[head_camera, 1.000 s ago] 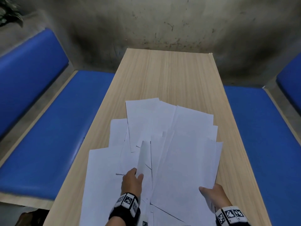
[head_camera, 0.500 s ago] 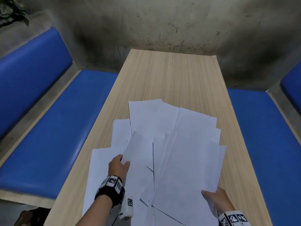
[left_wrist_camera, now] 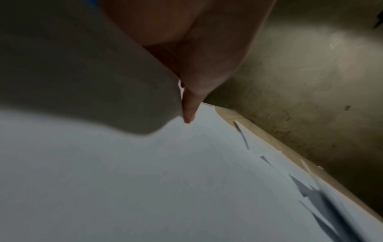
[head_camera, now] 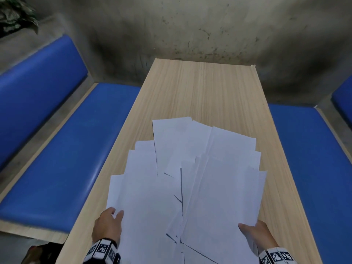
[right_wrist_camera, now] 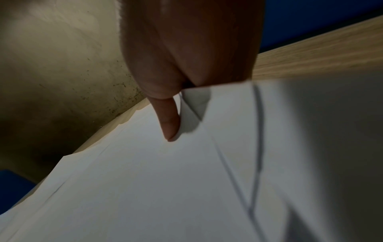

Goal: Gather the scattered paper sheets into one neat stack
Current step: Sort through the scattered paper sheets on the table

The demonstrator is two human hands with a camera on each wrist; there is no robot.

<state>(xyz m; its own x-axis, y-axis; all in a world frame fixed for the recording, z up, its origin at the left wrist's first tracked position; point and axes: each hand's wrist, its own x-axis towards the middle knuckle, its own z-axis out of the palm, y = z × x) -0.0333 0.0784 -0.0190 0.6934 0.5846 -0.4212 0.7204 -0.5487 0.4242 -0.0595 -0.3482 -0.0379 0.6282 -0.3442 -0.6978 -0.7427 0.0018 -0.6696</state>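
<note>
Several white paper sheets (head_camera: 190, 145) lie fanned and overlapping on the near half of the wooden table (head_camera: 200, 88). My left hand (head_camera: 109, 223) is at the near left and pinches the left edge of a large sheet (head_camera: 148, 206) that lies over the left sheets. In the left wrist view its thumb (left_wrist_camera: 189, 108) sits against a curled-up paper edge (left_wrist_camera: 103, 81). My right hand (head_camera: 255, 235) is at the near right and holds a bundle of sheets (head_camera: 219, 197), thumb on top. The right wrist view shows that thumb (right_wrist_camera: 168, 124) pressing on the sheets (right_wrist_camera: 145, 188).
A blue padded bench (head_camera: 66, 149) runs along the table's left side, another blue bench (head_camera: 308, 159) along its right. A stained grey wall (head_camera: 190, 25) stands behind the table's far end. A plant (head_camera: 15, 14) is at the top left.
My left hand has carried a sheet from the middle of the spread to the left and nearer to me; the sheet now lies flat. The right hand has stayed on its bundle.
</note>
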